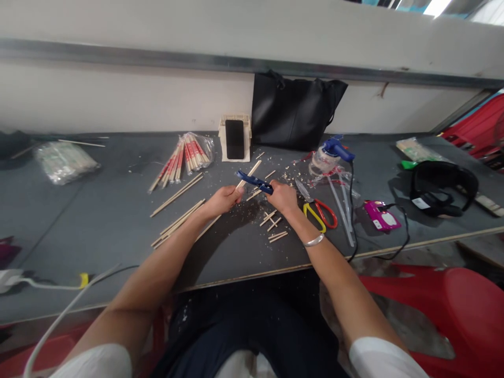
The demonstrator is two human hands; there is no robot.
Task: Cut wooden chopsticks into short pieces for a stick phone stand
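My left hand [225,200] is closed around a pale wooden chopstick [255,169], which slants up and away to the right. A blue pliers-like cutter [252,181] lies across that chopstick, and my right hand [282,196] is closed on its handle end. Whether its jaws have closed on the wood I cannot tell. Below the hands are several short cut stick pieces [277,237] and scattered chips. Several whole chopsticks [176,195] lie left of my left hand, some partly hidden by my forearm. Scissors with red and yellow handles [326,213] rest right of my right hand.
Packaged chopsticks [189,156] lie at the back left. A phone [235,139] leans on a small wooden model, beside a black bag [295,113]. To the right are a blue glue gun [337,149], glue sticks [342,207], a purple box [381,215] and a black headset [441,186].
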